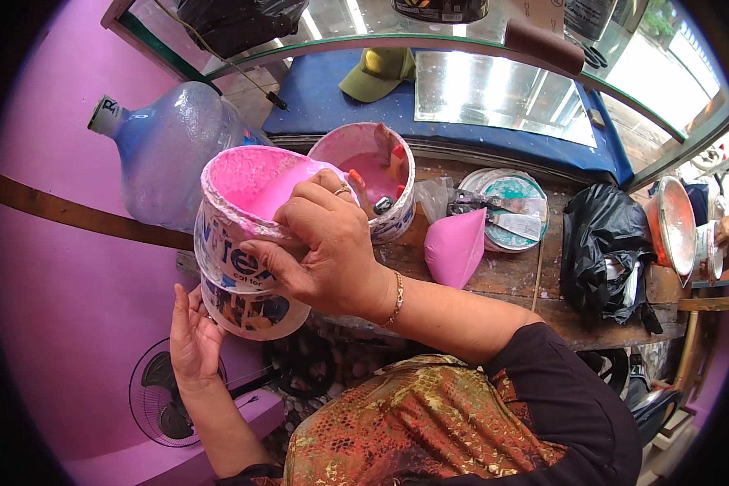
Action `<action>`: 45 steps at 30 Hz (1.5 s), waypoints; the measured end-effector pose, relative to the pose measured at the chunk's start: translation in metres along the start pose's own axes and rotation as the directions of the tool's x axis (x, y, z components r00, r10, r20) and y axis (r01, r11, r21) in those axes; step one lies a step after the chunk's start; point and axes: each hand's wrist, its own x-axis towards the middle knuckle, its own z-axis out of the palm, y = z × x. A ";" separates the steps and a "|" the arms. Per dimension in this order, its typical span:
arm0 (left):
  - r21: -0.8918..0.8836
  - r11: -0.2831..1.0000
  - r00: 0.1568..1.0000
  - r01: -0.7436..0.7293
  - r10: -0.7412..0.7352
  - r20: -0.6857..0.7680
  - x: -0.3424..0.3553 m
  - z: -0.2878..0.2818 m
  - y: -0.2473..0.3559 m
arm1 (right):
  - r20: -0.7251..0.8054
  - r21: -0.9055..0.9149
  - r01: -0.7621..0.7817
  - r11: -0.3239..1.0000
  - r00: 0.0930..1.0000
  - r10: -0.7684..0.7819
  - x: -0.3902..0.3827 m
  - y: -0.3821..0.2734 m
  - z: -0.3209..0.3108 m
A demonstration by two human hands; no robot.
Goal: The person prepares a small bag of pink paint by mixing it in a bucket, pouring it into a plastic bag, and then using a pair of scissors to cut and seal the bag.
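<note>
At the near left edge of the counter (506, 283): a white tub (235, 279) of pink paint (275, 190), seemingly leaning right, with the paint lying toward its right side
Right hand (320, 239): closed on the tub's rim, fingers over the lip and thumb along the outer wall
Left hand (194, 332): spread, palm toward the tub's lower wall; cannot tell whether it touches
Sound handling: two hands probably serve best, one firm at the rim, one supporting the base; tilt is best altered slowly, since loose paint could surge over the lip
Tub wall: large dark-blue lettering above a printed picture band
Bottle (174, 154): clear blue, a dark mark on its capped neck
Can (441, 10): black, with yellow print and a barcode, cut off by the upper edge
Pink bag (456, 247): plain, no writing visible
</note>
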 end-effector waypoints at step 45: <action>0.214 0.968 0.985 -0.131 0.152 -0.085 -0.011 0.019 0.024 | 0.019 0.119 -0.089 0.989 0.996 0.088 -0.004 0.021 -0.006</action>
